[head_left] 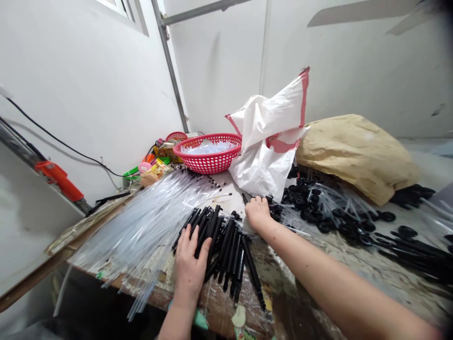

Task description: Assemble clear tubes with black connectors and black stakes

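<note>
My left hand rests with fingers spread on a pile of black plastic tubes near the table's front edge. Beyond the pile, my right hand is closed, with its fingers curled down. The end of a black tube sticks out at its left side; the rest of that tube is hidden by the hand. Left of the pile lies a wide bundle of clear thin plastic tubes, several with small black tips at the far end. Black round fittings with clear tubes lie to the right of my right hand.
A red perforated basket holding clear bags stands at the back, beside a white woven sack. Brown paper covers part of the back right. An orange electric screwdriver is at the left. More black rods lie far right.
</note>
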The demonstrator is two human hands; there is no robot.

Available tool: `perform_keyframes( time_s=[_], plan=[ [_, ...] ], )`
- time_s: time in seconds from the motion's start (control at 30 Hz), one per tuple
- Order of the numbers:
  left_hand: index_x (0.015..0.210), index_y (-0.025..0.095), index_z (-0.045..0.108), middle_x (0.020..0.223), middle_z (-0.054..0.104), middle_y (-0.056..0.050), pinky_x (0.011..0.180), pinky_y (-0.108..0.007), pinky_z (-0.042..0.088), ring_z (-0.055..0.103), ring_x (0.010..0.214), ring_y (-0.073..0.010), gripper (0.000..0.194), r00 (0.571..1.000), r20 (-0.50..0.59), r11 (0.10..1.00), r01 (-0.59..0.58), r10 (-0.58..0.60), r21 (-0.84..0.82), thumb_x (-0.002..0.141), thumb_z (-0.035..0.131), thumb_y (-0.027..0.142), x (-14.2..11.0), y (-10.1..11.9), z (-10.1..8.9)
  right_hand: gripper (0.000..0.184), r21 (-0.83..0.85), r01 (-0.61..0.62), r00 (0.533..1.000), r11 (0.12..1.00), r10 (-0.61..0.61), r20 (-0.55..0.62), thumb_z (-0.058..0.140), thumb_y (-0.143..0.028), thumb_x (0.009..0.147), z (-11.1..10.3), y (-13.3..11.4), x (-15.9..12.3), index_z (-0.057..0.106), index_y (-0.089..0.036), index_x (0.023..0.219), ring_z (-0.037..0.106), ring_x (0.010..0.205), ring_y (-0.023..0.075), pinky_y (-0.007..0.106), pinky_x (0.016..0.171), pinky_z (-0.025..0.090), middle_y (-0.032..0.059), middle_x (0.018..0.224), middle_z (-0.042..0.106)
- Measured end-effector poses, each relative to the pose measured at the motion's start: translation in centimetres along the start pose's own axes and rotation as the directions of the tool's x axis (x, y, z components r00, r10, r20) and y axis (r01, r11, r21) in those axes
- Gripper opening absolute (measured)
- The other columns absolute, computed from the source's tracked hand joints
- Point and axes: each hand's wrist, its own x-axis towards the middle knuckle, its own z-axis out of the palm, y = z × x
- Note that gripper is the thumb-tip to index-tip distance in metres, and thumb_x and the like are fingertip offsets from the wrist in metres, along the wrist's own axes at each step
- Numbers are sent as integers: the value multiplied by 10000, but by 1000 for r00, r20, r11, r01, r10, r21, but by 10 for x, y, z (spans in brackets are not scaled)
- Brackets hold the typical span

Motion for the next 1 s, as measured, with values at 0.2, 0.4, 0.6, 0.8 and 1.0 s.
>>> perform_keyframes(
  time_s=[0.2,0.4,0.6,0.8,1.0],
  plan=[
    [1126,188,608,1138,625,-102,976,-420,419,554,1085,-239,312,994,-105,984,-51,33,-170,846,520,293,-29,14,-15,276,58,-46,998,997,48,-28,509,-308,884,-3,-1,2,562,-135,1093,549,1028,216,432,874,436,95,1133,577],
    [1125,189,590,1103,614,-102,909,-383,465,574,1021,-223,291,992,-121,953,-4,-34,-302,848,519,245,-48,40,-16,262,262,86,991,961,-56,-118,389,-297,925,-43,29,-44,569,-195,1086,604,922,182,293,783,437,63,1012,663],
    [1321,209,435,1289,509,-140,966,-424,413,492,1161,-279,513,994,83,882,-29,77,-471,827,554,284,-68,93,-5,218,565,345,938,750,-287,-193,405,-319,896,-42,49,-166,588,-201,899,580,741,158,272,669,440,25,814,642],
    [1246,222,548,888,691,-121,721,-346,518,645,782,-236,391,712,602,711,208,361,-672,883,439,316,-104,129,17,259,773,89,996,628,-80,-50,308,-382,924,-11,80,-232,495,-210,976,571,700,150,272,632,453,19,794,606],
    [1104,178,565,758,631,-41,381,-203,418,529,474,-104,390,719,695,477,618,-22,-625,833,498,451,-113,129,38,273,641,-80,949,763,254,-185,391,-340,872,31,171,-224,622,-194,877,585,850,209,342,754,455,65,887,633]
  ],
)
